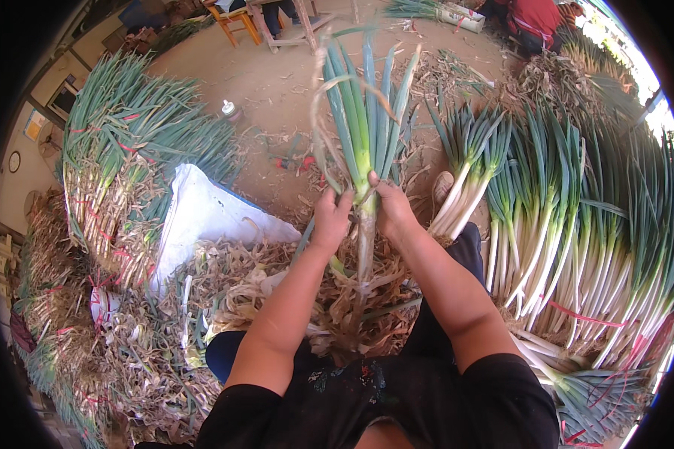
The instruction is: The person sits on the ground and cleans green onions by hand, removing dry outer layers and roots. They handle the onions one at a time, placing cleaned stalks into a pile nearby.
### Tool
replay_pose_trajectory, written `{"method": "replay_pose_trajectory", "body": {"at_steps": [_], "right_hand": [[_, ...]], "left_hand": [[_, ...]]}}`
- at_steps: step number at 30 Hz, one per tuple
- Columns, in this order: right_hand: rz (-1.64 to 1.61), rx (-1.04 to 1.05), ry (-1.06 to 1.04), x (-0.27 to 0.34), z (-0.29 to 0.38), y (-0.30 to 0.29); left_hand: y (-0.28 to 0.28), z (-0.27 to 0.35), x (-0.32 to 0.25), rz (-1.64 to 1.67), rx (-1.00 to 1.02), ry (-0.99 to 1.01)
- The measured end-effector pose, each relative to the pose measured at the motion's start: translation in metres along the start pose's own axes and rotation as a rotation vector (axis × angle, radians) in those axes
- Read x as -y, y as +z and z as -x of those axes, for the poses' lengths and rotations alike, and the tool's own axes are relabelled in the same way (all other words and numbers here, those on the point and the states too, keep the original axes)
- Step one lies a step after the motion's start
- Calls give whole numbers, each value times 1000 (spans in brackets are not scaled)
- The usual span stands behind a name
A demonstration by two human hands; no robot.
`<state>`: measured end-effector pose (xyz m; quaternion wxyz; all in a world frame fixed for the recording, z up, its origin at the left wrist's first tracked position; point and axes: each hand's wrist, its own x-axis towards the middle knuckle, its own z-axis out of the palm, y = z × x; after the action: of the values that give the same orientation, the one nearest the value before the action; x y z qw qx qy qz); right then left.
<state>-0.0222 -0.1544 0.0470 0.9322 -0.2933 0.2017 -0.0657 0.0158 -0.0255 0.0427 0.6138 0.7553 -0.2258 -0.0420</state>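
Observation:
A long green onion [366, 247] stands upright before my chest, its green leaves spread at the top and its stem coated in brown, dirty skin. My right hand [392, 205] grips it at the neck, thumb lying across the leaf base. On the other side, my left hand [334, 216] is closed at the neck, where a withered outer leaf [321, 134] hangs above the fingers. Whether those fingers also touch the stem is hidden. The root end hangs down over a heap of dry peeled husks [390, 331] between my legs.
White-stemmed green onions [545, 247] lie in rows at right. Unpeeled tied bundles [118, 163] are piled at left beside a white woven sack [202, 207]. A bottle [230, 110] stands on the dirt floor [230, 67]. A person in red [533, 22] crouches at far right.

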Motion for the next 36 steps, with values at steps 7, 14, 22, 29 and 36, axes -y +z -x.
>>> {"method": "replay_pose_trajectory", "body": {"at_steps": [7, 14, 22, 29, 36], "right_hand": [[6, -83, 12, 19, -5, 4], [-25, 79, -32, 43, -10, 2], [-213, 369, 171, 24, -21, 13], [131, -36, -196, 13, -24, -9], [-184, 178, -29, 27, -10, 4]], "left_hand": [[-24, 103, 43, -190, 222, -427], [-79, 158, 54, -851, 950, -673], [-9, 53, 3, 234, 391, -449], [8, 39, -9, -530, 187, -173], [-4, 57, 23, -31, 235, -486]]}}
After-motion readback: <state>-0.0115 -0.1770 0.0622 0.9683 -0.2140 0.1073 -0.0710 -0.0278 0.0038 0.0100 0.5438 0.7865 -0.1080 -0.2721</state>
